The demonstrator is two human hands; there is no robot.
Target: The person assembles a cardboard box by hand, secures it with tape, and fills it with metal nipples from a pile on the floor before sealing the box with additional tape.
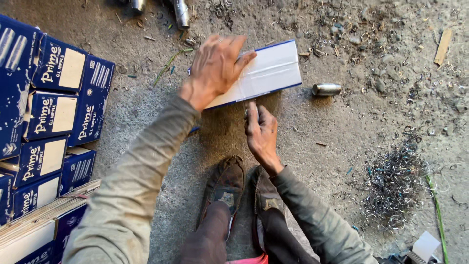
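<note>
Clearly, in the head view the person squats on a rough concrete floor (322, 142), and the step in hand looks to me like the folding of a flat carton into a box. The left hand (215, 66) lies spread, palm down, on the near left part of the flat carton (271, 68), which is white inside with a blue border and rests on the floor in front of the two worn shoes (244, 188). The right hand (261, 132) is just below the near edge of the carton, with the fingers drawn together as if they pinch something small; what it is, I cannot tell. In my judgement the next move calls for steady pressure from the flat hand, so that the carton does not slide, and for a careful grip on the near edge. Now the count: one flat carton is under the hands. One short metal pipe piece (326, 89) lies on the floor just beside the right end of the carton, apart from it, and two more metal pieces (181, 12) show partly at the far edge of the view. At the left edge of the floor is a stack of blue boxes (51, 112); about nine faces are visible, some are cut off. One heap of curled metal shavings (393, 188) lies toward the near right.
</note>
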